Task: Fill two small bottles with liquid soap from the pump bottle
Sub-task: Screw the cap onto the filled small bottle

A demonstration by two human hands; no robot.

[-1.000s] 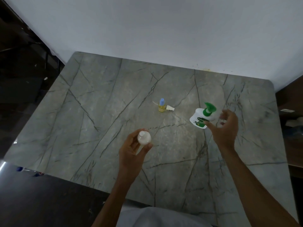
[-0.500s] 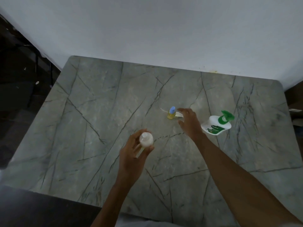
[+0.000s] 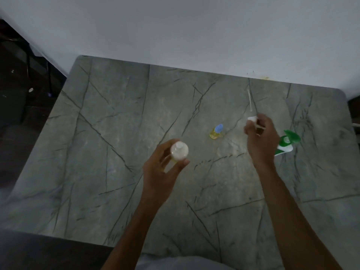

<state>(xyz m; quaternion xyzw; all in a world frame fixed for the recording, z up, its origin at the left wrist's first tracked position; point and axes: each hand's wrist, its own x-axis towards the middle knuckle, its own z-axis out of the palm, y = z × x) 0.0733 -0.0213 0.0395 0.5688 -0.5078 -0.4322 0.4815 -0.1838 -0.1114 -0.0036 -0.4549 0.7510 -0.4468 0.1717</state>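
My left hand [image 3: 162, 172] holds a small clear bottle [image 3: 179, 151] upright above the table; its mouth has no cap and pale liquid shows inside. My right hand [image 3: 260, 140] is raised and shut on a small white pump cap [image 3: 252, 119] whose thin dip tube [image 3: 250, 100] sticks up and away. A second small bottle [image 3: 215, 131], yellow liquid with a blue cap, stands on the table between my hands. The white pump bottle with the green pump head [image 3: 288, 142] stands to the right, partly hidden behind my right hand.
The grey marble table [image 3: 116, 123] meets a white wall [image 3: 175, 36] at its far edge. Dark floor lies past the left edge and in front of the near edge. Dark furniture shows at the far right.
My right hand went from the pump bottle to the white cap lying beside the blue-capped bottle, took it and lifted it to the right. My left hand kept the small bottle steady.
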